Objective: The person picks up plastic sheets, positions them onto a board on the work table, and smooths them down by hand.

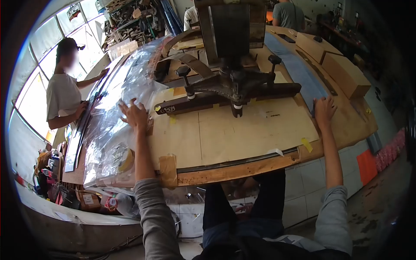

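A pale board with yellow tape tabs lies on the wooden table in front of me. Over its far part stands a dark metal press with a long bar across it. My left hand is open, fingers spread, at the edge of the clear plastic sheet, left of the bar. To the right of the board, my right hand has its fingers apart and slightly bent, beside the end of a blue strip. Nothing shows in either hand; whether they touch the surface is unclear.
A person stands at the table's left side, hands on dark strips. Two more people are partly visible at the back. Cardboard boxes sit at the right. A tape roll lies near my left forearm. Wood scraps are piled behind.
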`<state>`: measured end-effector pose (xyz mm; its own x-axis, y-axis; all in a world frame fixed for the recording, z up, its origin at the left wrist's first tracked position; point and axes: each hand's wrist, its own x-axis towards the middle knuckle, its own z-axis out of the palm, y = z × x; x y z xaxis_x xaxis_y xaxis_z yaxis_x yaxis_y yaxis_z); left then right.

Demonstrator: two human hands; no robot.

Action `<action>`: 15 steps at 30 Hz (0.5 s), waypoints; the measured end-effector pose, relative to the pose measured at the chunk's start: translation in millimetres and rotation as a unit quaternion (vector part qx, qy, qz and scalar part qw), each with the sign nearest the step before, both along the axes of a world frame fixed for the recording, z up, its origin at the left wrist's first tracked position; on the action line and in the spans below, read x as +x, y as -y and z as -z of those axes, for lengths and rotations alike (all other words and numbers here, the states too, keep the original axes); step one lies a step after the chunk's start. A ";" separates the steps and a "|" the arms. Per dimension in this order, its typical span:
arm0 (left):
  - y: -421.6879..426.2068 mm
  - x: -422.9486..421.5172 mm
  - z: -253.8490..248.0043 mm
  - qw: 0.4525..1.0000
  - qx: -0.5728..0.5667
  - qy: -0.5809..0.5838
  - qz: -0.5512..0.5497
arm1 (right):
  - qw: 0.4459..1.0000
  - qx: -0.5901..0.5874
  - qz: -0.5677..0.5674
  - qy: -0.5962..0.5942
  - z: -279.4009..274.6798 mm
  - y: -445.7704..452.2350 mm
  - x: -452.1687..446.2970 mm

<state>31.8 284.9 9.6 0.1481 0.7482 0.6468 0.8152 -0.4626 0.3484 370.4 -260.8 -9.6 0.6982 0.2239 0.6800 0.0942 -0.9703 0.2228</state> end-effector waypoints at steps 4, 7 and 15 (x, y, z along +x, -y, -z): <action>13.9 1.4 -11.2 0.990 0.089 -0.062 0.084 | 1.000 -0.011 0.003 0.013 0.4 -0.1 1.7; 16.2 0.8 -12.8 0.985 0.131 -0.036 0.104 | 0.999 -0.029 0.001 0.019 -1.3 0.0 1.0; 13.9 -3.1 -8.0 0.990 0.085 -0.029 0.109 | 0.999 -0.044 -0.007 0.023 -1.6 4.7 4.8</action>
